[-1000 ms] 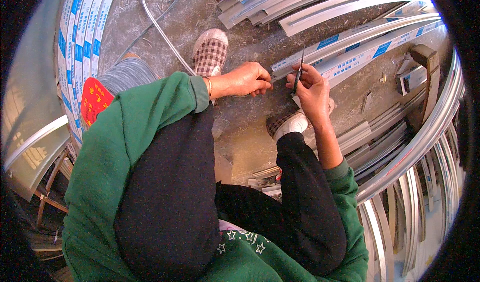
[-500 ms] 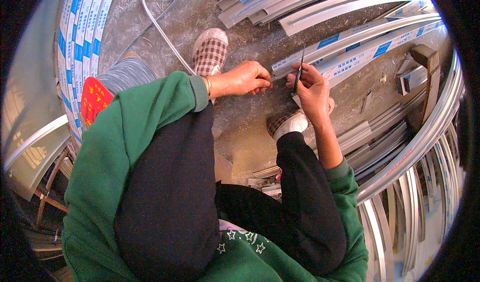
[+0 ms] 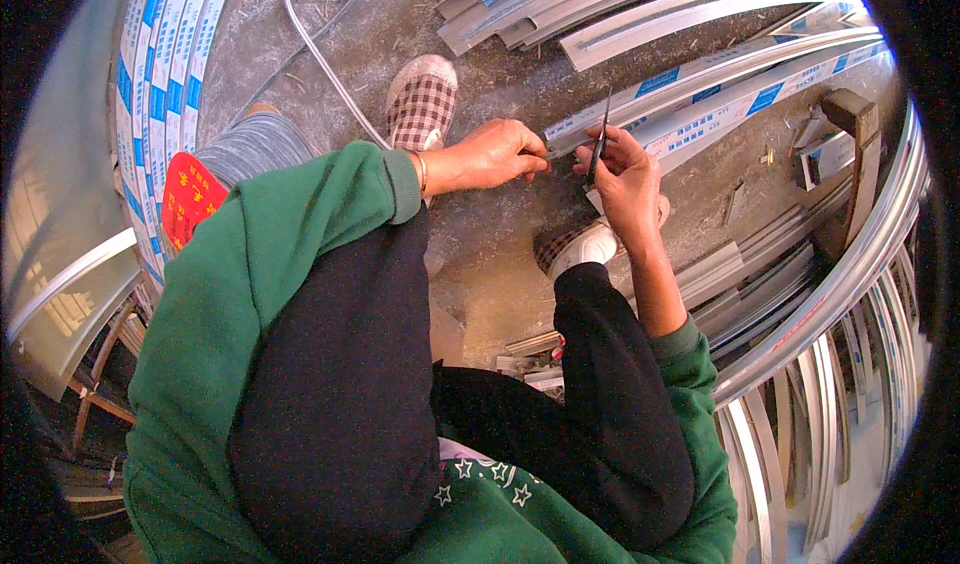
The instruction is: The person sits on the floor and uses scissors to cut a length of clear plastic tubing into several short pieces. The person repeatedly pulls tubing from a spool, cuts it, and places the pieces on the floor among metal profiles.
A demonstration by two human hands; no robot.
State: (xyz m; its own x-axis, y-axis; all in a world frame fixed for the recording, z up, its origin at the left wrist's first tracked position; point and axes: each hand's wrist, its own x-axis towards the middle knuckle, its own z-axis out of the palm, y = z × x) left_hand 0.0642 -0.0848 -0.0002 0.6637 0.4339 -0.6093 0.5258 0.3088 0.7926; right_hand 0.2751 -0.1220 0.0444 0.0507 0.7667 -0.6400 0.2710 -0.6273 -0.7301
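— Held how, and why like that?

— Left hand [image 3: 492,156] pinched shut on the near end of the film-wrapped aluminium profile [image 3: 700,92], apparently to steady it. Right hand [image 3: 628,179] just beside that end, closed around a slim dark blade tool [image 3: 600,136], tip raised and leaning over the profile. Hands close together, not touching. Likely positioned so for working at the protective film at the profile's end; hard to tell more, too small.

— And the profile itself?

— Lying on the dusty concrete floor [image 3: 500,254], running away to the right of the left hand, a second like it alongside.

— Labels, wrapping?

— White film with blue rectangular patches spaced along the profile. Same white-and-blue wrapping on the stacked strips [image 3: 165,54] far left of the profile. Below those, a red rounded label with yellow marks [image 3: 190,194]. Bare grey profiles [image 3: 640,9] piled beyond the profile's end, more curved ones [image 3: 840,294] to the right. Checked slippers [image 3: 422,99] planted either side of the hands, a pale hose [image 3: 325,59] trailing past the left one.
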